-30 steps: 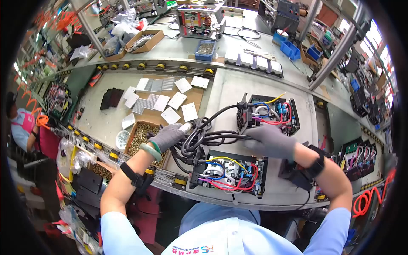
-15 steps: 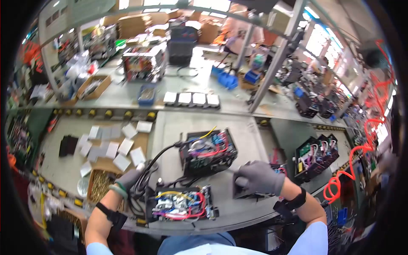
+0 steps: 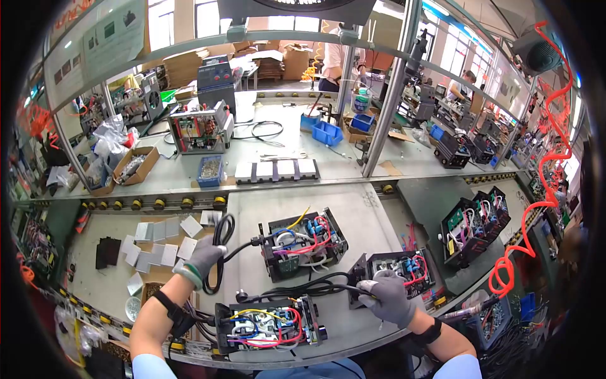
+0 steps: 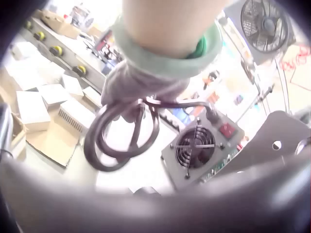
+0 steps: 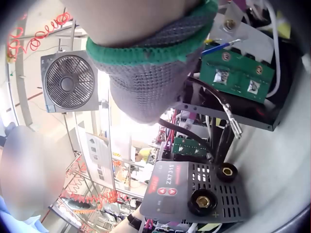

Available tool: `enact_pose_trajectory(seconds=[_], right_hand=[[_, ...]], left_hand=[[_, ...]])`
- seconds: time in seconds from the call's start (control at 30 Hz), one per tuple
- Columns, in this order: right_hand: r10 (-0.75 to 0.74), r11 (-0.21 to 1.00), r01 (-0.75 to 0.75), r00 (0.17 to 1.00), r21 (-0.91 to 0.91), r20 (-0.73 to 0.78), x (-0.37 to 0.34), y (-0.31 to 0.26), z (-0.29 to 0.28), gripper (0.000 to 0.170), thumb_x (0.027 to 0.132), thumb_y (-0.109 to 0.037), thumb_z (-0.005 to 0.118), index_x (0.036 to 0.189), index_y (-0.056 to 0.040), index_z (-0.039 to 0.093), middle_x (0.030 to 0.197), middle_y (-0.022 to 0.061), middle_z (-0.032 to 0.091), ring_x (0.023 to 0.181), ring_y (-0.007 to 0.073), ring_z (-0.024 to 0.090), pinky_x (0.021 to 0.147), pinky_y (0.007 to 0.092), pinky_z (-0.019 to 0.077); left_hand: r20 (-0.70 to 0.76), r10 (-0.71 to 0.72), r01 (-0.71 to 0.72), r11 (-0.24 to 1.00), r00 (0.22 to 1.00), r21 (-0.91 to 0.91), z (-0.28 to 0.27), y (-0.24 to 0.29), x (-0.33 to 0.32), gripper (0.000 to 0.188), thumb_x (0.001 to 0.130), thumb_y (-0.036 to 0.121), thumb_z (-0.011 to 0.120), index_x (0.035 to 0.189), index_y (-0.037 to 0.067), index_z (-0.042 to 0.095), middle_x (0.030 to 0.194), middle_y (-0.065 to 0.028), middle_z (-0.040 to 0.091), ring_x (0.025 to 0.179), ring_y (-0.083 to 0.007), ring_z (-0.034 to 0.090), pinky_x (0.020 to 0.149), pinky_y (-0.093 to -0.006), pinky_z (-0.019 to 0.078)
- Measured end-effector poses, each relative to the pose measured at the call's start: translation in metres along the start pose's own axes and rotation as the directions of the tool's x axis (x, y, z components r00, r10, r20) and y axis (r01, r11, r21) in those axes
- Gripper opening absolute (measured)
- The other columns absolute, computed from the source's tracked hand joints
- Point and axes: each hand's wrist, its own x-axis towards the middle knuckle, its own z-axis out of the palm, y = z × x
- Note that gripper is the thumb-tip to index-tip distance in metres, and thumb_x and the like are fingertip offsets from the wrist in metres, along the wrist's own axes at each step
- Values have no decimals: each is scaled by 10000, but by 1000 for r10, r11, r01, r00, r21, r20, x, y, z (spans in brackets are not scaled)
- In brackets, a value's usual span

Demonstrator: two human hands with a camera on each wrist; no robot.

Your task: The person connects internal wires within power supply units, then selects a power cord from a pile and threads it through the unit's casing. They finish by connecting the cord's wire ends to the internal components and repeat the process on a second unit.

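Note:
My gloved left hand (image 3: 205, 256) grips a looped black power cable (image 3: 222, 252). This cable leads into the back of the middle open-cased unit (image 3: 303, 243), beside its fan (image 4: 195, 145) in the left wrist view. My gloved right hand (image 3: 388, 300), fingers curled, holds a black cable (image 3: 341, 287) at the right-hand unit (image 3: 410, 268). In the right wrist view that cable (image 5: 182, 130) emerges from under the glove, above a panel (image 5: 194, 191) with two round sockets. A third unit (image 3: 268, 325), with coloured wires, sits at the bench's near edge.
White blocks (image 3: 151, 243) lie on cardboard at left, near a box of small brass-coloured parts (image 3: 150, 290). More units (image 3: 473, 224) stand on the green surface at right. A red coiled air hose (image 3: 505, 271) hangs there. Metal posts (image 3: 386, 107) rise behind the bench.
The head view has tilted up and shifted right. My left hand has drawn its cable loop apart from the other cables. My right hand has moved from the middle unit to the right-hand one.

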Motion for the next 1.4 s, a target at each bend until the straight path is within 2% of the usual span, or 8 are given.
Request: enact_pose_trajectory(seconds=[0.13, 0.2, 0.3, 0.5, 0.63, 0.7, 1.03, 1.4], right_hand=[[34, 999, -33, 999, 27, -38, 5, -5, 2, 274, 691, -154, 804, 941, -81, 718, 638, 60, 601, 589, 254, 606, 742, 380, 482], [66, 997, -64, 997, 39, -41, 6, -9, 1, 262, 692, -150, 800, 921, -64, 706, 663, 82, 626, 600, 276, 606, 757, 396, 485], [57, 998, -54, 996, 41, -68, 6, -10, 2, 220, 751, -170, 764, 904, -29, 694, 651, 105, 610, 588, 304, 584, 736, 411, 475], [44, 999, -40, 991, 37, -127, 6, -8, 10, 242, 823, -263, 725, 896, -37, 684, 645, 97, 591, 581, 319, 569, 716, 421, 461], [20, 1000, -18, 989, 18, -145, 5, -6, 13, 262, 872, -295, 696, 891, -35, 673, 661, 98, 601, 595, 316, 580, 718, 419, 460], [4, 999, 5, 981, 47, -192, 8, -8, 14, 204, 809, -224, 728, 884, -41, 676, 661, 95, 585, 612, 314, 574, 726, 411, 463], [-50, 998, 54, 969, 11, -240, 0, -4, 18, 188, 758, -114, 730, 908, -11, 682, 695, 111, 613, 663, 328, 604, 740, 412, 484], [49, 999, -51, 970, 0, -239, 0, -13, 17, 200, 744, -123, 742, 910, -34, 674, 702, 117, 602, 675, 341, 590, 750, 434, 469]], left_hand=[[48, 614, -616, 783, 788, 91, 4, 29, 65, 609, 889, 221, 619, 1448, 60, 438, 884, -55, 585, 741, -132, 564, 647, -284, 518], [308, -60, -25, 964, 949, 265, 25, 76, 45, 534, 936, 309, 580, 1379, 38, 457, 1032, -92, 598, 845, -183, 577, 720, -320, 504], [824, 280, -789, 544, 493, 287, 52, -7, 138, 388, 940, 267, 584, 1260, 48, 598, 1002, -54, 626, 905, -147, 588, 781, -298, 502], [131, -4, -14, 990, 991, 139, -53, 49, 30, 327, 975, 290, 607, 1184, 40, 625, 932, -29, 647, 804, -140, 622, 761, -343, 542], [445, -293, 524, 608, 846, -597, -177, -188, -24, 445, 1011, 449, 506, 1010, 23, 634, 809, -124, 675, 679, -275, 664, 696, -392, 574], [141, -785, 794, 608, 603, -11, -126, -87, -127, 610, 1014, 572, 401, 1011, 7, 633, 885, -203, 711, 733, -348, 698, 688, -430, 578], [43, -286, 114, 235, 957, -965, -3, -74, -158, 261, 1003, 228, 485, 1089, 16, 611, 978, -139, 702, 914, -274, 713, 828, -410, 596], [326, 1, -107, 946, 945, 307, 0, 12, -38, 452, 1008, 300, 528, 1335, -12, 524, 1144, -112, 654, 1021, -201, 622, 921, -325, 482]])
